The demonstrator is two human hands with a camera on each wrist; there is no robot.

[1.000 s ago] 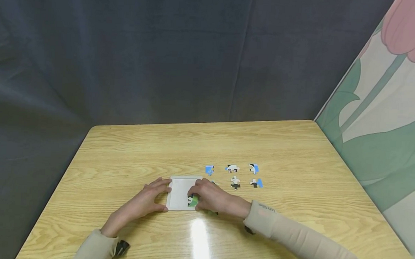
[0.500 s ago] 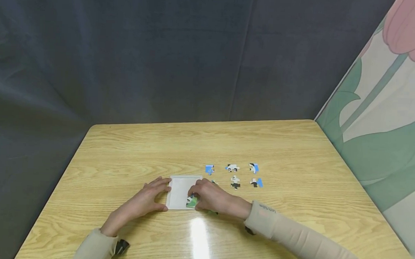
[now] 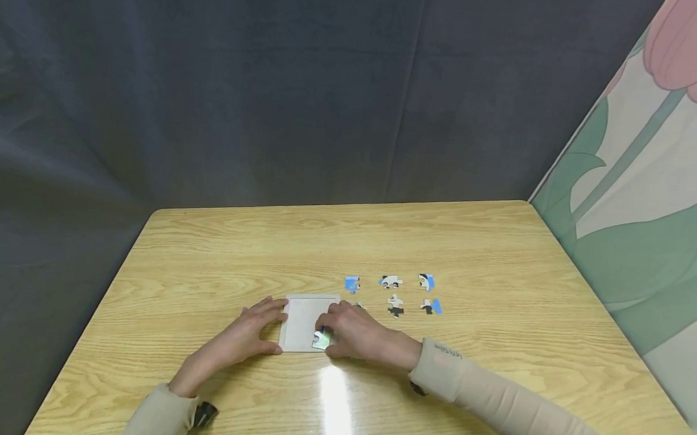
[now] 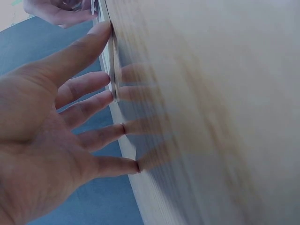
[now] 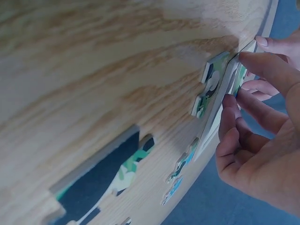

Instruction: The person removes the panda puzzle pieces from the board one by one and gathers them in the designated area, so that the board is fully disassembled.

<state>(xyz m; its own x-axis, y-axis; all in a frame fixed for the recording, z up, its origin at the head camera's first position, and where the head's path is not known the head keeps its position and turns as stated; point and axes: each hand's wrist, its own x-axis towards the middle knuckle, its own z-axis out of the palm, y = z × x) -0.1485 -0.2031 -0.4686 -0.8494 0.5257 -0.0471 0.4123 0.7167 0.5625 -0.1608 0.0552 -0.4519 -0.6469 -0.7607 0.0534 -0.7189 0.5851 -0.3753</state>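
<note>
A shallow white puzzle tray (image 3: 302, 316) lies on the table in the head view. My left hand (image 3: 250, 330) rests at its left edge, thumb and fingers spread and touching the rim. Over the tray's lower right corner, my right hand (image 3: 352, 331) pinches a green and white jigsaw piece (image 3: 322, 339) between thumb and fingers. The right wrist view shows this pinch at the tray's edge, the piece (image 5: 240, 77) partly covered by fingers. In the left wrist view, the fingers of my left hand (image 4: 56, 126) are nearly straight.
Several loose jigsaw pieces lie right of the tray, among them a blue one (image 3: 352, 284), one with a panda's face (image 3: 390, 282) and a black and white one (image 3: 396, 306). My right hand partly hides others. A dark curtain (image 3: 272, 97) hangs behind the table.
The green piece has shifted slightly left and toward the tray's near edge in my right hand, and its surface now catches more light. My left hand stays still.
</note>
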